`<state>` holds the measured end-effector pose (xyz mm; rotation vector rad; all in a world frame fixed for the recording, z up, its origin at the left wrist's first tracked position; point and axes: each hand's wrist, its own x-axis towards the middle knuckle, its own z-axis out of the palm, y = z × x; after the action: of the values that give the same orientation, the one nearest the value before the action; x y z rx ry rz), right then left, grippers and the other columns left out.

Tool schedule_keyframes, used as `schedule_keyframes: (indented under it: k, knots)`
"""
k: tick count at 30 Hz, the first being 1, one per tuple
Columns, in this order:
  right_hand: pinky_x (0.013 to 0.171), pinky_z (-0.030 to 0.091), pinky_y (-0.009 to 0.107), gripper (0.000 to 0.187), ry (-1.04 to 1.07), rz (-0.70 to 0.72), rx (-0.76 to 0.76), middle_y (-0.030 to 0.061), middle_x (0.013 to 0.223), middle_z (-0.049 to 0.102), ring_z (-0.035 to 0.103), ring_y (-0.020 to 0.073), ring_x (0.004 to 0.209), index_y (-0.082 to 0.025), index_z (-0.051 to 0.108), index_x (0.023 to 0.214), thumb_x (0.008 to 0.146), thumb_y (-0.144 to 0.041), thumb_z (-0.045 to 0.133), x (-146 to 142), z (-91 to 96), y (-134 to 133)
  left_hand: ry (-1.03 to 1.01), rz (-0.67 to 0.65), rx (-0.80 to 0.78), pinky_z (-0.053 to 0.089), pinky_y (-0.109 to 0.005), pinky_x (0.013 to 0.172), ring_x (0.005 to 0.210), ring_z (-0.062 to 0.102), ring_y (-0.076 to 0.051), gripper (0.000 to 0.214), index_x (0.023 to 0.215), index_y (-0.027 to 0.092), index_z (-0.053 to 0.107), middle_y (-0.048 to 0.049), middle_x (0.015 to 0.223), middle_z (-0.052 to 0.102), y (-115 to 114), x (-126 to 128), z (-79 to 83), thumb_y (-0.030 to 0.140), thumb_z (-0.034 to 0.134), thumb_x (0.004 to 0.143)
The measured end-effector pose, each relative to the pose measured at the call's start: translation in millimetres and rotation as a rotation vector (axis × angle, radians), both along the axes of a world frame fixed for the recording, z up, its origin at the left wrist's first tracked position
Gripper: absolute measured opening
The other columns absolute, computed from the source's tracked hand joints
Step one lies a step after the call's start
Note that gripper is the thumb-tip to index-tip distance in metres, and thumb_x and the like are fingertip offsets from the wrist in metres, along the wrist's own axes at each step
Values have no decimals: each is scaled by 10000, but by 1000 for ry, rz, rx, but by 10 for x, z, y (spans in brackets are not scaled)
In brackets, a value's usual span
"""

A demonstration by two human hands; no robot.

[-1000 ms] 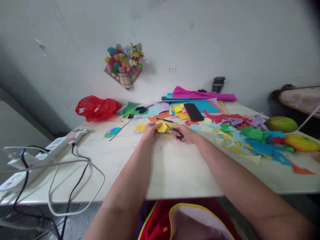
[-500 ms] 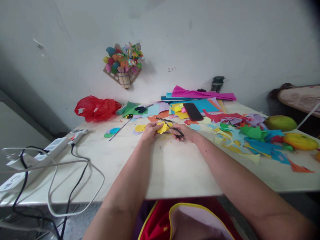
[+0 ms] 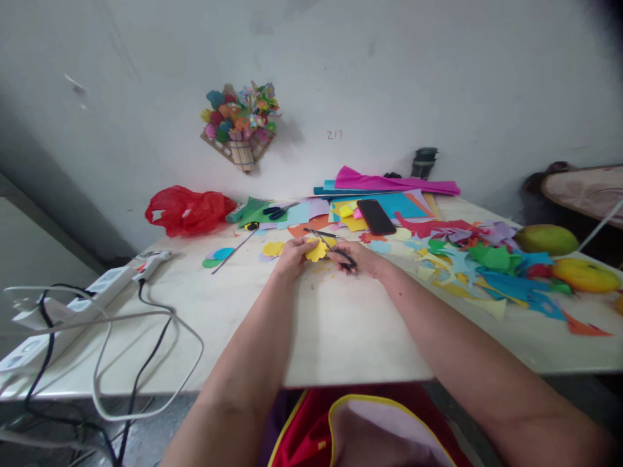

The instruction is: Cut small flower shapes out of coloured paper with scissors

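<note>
My left hand (image 3: 293, 255) pinches a yellow paper flower cutout (image 3: 316, 250) with a scalloped edge, over the middle of the table. From the right, my right hand (image 3: 359, 257) is closed around the dark handles of a pair of scissors (image 3: 347, 259). The blades reach toward the upper right edge of the yellow paper; whether they touch it is too small to tell. Tiny yellow snippets (image 3: 321, 280) lie on the tabletop below. Another yellow paper cutout (image 3: 273, 249) rests just left of my left hand.
Coloured paper scraps (image 3: 491, 259) and mangoes (image 3: 584, 275) cover the right side. Behind my hands are a phone (image 3: 376, 216), paper sheets and spare scissors (image 3: 276, 212). A red plastic bag (image 3: 189, 211) sits back left. A power strip (image 3: 104, 288) with loose cables occupies the left edge.
The yellow cutout has turned slightly in my left hand. My right hand and the scissors have shifted very little; everything else stays in place.
</note>
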<state>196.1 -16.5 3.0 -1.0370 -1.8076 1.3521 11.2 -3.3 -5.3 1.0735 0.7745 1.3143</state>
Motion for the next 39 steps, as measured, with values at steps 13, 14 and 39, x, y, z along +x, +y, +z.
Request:
schedule_keyframes:
  k: [13,14,39]
  knots:
    - [266,245,149,235,40,-51,-82,-58,455,518,435,47,313,-161,549,724,761,-355,676,-35,29,-16,2,-9,4,444,-229,513,493,573,-108,322,558,127,596,-31,556,636,-4,-7,-2,297,864,504]
    - [266,245,151,233,46,-56,-95,-61,449,513,432,48,310,-164,543,717,756,-349,678,-39,38,-24,2,-7,3,445,-230,513,491,572,-108,324,556,128,593,-30,553,634,-4,-7,-2,297,865,503]
    - [313,261,151,283,93,-115,-5,-24,559,602,487,50,376,-151,583,806,724,-383,724,45,-26,44,36,-41,10,502,-282,651,583,622,-135,335,685,105,643,-45,681,678,-10,6,-3,253,868,485]
